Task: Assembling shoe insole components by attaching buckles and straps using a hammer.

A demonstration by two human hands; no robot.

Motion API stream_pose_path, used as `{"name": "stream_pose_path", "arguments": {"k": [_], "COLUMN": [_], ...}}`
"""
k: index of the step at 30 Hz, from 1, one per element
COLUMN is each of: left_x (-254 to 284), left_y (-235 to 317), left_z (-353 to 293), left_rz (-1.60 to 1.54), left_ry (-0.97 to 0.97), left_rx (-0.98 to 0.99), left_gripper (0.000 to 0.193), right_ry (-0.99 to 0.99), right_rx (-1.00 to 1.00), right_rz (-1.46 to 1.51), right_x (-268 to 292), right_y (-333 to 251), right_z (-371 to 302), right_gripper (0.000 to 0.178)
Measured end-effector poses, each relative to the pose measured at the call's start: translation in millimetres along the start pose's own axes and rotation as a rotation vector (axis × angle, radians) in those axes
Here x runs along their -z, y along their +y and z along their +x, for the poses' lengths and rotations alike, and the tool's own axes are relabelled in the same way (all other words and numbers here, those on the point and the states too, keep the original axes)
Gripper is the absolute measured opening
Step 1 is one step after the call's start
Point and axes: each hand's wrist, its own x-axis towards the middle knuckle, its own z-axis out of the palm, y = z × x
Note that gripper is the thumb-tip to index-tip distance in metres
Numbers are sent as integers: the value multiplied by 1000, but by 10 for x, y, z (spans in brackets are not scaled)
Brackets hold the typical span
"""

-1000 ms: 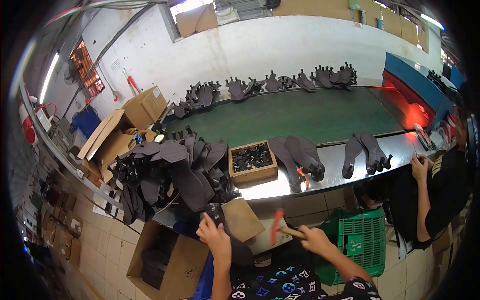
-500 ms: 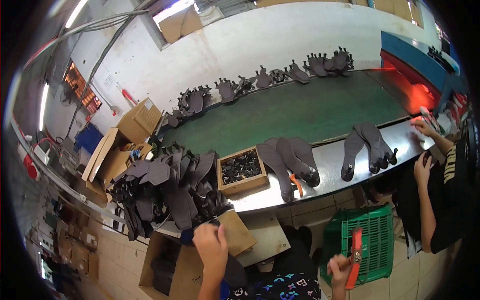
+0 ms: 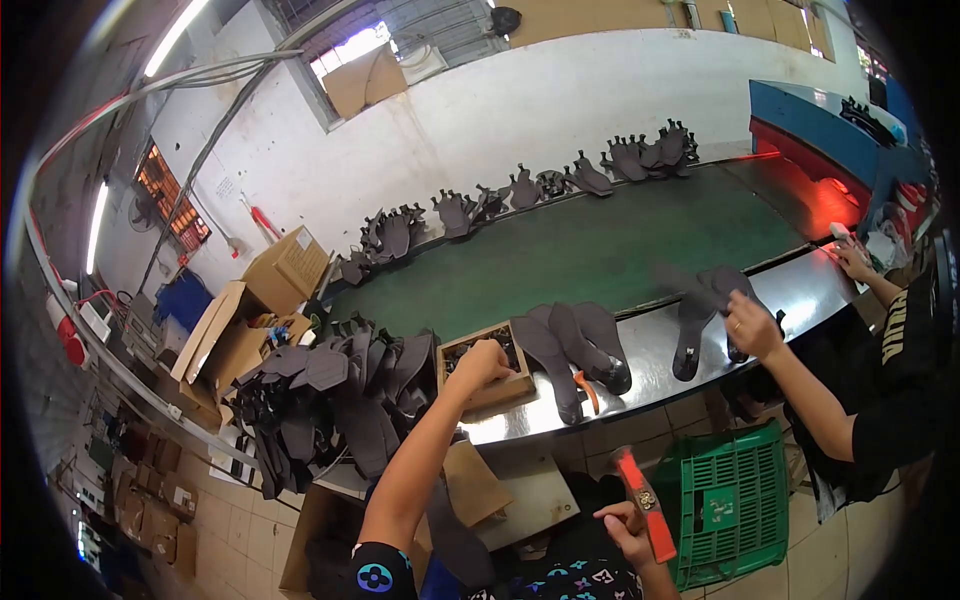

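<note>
My left hand (image 3: 485,362) reaches down into a wooden box (image 3: 483,397) of small black parts. Its fingers are bunched together, with the tips hidden among the parts. Low in the view, my right hand (image 3: 628,530) is closed on an orange-red hand tool (image 3: 655,525) with a metal piece in its middle; its exact kind is unclear. A dark grey shoe sole (image 3: 455,540) lies close in front of me, below my left forearm. Several soles with black straps are piled (image 3: 345,400) left of the box, and more soles (image 3: 560,350) lie just right of it.
An orange-handled tool (image 3: 587,390) lies by the soles on the metal edge. Beyond runs a green conveyor belt (image 3: 560,240) with strapped soles along its far side. A green crate (image 3: 735,500) stands at lower right. At right, a co-worker's hand (image 3: 755,325) moves a blurred sole.
My left hand has moved up and forward from the cardboard box into the wooden box. My right hand shifted left with the tool. The co-worker's hand has reached over to the soles.
</note>
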Motion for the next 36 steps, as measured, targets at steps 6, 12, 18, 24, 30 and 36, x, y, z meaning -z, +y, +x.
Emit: {"name": "stream_pose_path", "arguments": {"k": [6,12,18,24,30,36], "left_x": [82,404,396,195,-15,-142], "left_y": [177,1264,1548,1444,1390,1293], "left_z": [-430,-2099,-2963,-3270,-3407,-3442], "left_rz": [-283,-155,170,-429,-933,-889], "left_ry": [322,967,956,1015,849,973], "left_rx": [80,-518,-706,-325,-152,-135], "left_gripper": [14,18,22,22,20,28], "right_ry": [-123,-237,-557,-579,-590,-594], "right_rx": [118,510,112,132,368,-249], "right_rz": [-212,8,272,347,325,516], "right_x": [31,-269,-861,-1102,-1310,-1352], "right_y": [-60,-588,-1310,-1252,-899,-935], "right_z": [230,705,511,365,345,211], "right_gripper": [21,40,42,24,17,15]}}
